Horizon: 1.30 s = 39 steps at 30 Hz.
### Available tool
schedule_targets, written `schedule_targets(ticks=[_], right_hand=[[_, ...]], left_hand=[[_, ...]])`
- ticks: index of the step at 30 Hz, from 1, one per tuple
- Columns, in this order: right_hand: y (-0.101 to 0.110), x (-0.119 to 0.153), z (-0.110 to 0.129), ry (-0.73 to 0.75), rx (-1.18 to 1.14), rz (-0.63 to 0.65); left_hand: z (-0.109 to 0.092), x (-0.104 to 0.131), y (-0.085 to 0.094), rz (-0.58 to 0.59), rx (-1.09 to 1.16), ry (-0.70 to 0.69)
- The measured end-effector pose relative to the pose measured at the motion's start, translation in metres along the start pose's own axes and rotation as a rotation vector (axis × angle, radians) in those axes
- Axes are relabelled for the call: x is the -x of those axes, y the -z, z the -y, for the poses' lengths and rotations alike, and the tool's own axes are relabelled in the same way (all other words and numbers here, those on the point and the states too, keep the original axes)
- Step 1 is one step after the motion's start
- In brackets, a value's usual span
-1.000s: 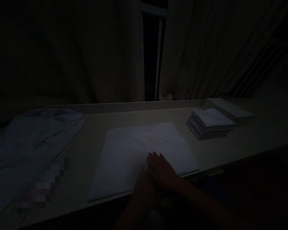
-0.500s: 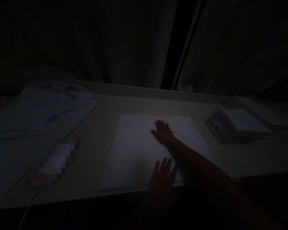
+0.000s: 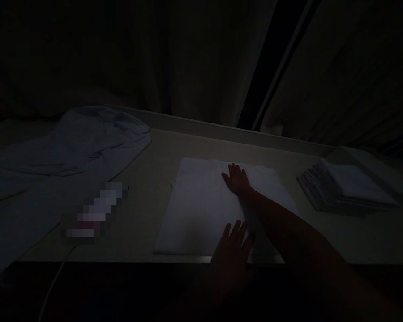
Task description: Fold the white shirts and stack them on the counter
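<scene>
On a pale desk (image 3: pixel 168 143) in very dim light, a white cloth (image 3: pixel 195 201) is laid flat in a rough rectangle, its near side set along the front edge and its far side short of the back edge. The right hand (image 3: pixel 237 179) is laid palm down on the far part of the cloth, fingers and thumb spread, with nothing gripped. The left hand (image 3: pixel 233 250) is held at the cloth's near side, over the desk's front edge, fingers spread apart; whether the cloth is touched by it cannot be told in the shadow. Toward the desk's back right corner, folded cloths are piled in a stack (image 3: pixel 359 183), with a pale box-like object (image 3: pixel 372 161) placed just behind. The left end is covered by a large, rumpled pale fabric (image 3: pixel 80 156), spread from back edge to front. Between this and the white cloth, a small object (image 3: pixel 97 212) is blurred into squares; near it, a thin cord (image 3: pixel 55 277) is hung over the front edge. Beyond the back edge, dark curtains (image 3: pixel 195 58) are hung.
</scene>
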State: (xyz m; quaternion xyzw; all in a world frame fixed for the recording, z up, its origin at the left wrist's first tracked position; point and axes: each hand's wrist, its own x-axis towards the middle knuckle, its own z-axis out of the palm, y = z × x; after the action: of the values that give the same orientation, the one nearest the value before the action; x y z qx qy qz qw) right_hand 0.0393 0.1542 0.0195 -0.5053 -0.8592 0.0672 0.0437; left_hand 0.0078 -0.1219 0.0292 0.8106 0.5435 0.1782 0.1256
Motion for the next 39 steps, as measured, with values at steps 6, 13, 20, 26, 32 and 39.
schedule_targets(ticks=[6,13,20,26,32,39], right_hand=[[0.003,0.0,-0.001,0.011,0.021,0.007],[0.027,0.032,0.051,0.175,0.069,-0.072],[0.014,0.13,0.16,0.69,-0.128,0.172],[0.004,0.097,0.184,0.588,-0.116,0.254],[-0.01,0.049,0.202,0.502,-0.087,0.194],[-0.02,0.006,0.21,0.437,-0.053,0.125]], left_hand=[[0.041,0.011,0.038,-0.194,-0.162,0.273],[0.083,0.043,0.04,-0.247,-0.352,0.69],[0.08,0.042,0.04,-0.234,-0.286,0.685],[0.078,0.044,0.044,-0.262,-0.221,0.705],[0.08,0.048,0.039,-0.267,-0.236,0.688],[0.085,0.047,0.034,-0.24,-0.22,0.704]])
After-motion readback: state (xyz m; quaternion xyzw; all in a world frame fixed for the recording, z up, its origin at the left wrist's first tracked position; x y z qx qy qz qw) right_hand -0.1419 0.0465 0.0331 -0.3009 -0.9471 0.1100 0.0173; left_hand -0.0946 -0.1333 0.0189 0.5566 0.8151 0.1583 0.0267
